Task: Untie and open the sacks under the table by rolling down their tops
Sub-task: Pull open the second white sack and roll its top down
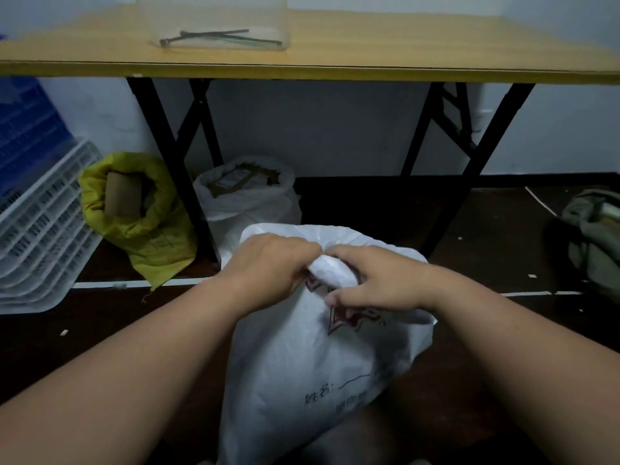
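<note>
Under the table (pixel 302 67), both hands (pixel 268 265) (pixel 379 283) pinch the white sack (pixel 302 364) at its bunched top. It looks soft and crinkly; grab that neck.

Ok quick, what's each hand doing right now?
Left hand: fingers curled, gripping the bunched top of the white sack.
Right hand: fingers pinching the same bunched top.

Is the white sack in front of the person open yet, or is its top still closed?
Closed. The white sack's top is bunched into a twisted neck, gripped by the left hand and the right hand; no contents show.
</note>
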